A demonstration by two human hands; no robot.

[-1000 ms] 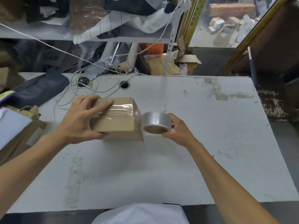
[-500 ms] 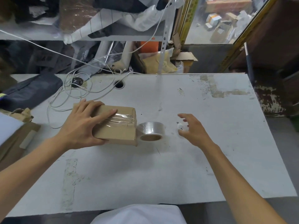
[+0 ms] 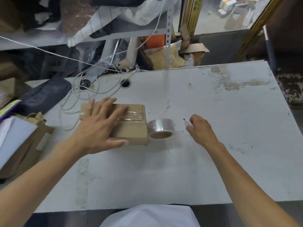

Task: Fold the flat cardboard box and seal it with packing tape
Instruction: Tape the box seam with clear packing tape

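Observation:
A small brown cardboard box (image 3: pixel 131 128) lies folded on the white table (image 3: pixel 213 112), with clear tape across its top. My left hand (image 3: pixel 100 126) rests flat on the box, fingers spread over the top and thumb against the near side. A roll of clear packing tape (image 3: pixel 161 128) stands on the table touching the box's right side, its tape still joined to the box. To the right of the roll, my right hand (image 3: pixel 199 128) is closed around a small white cutter (image 3: pixel 187 123) whose dark tip points toward the roll.
White cables (image 3: pixel 82 95) coil on the table behind the box near a round cable hole (image 3: pixel 125 83). A dark bag (image 3: pixel 42 97) and flat cardboard with white sheets (image 3: pixel 21 141) lie at the left edge. Cluttered shelving stands behind the table.
My right hand let go of the tape roll, which now stands on the table, and picked up the small white cutter. My left hand flattened on top of the box.

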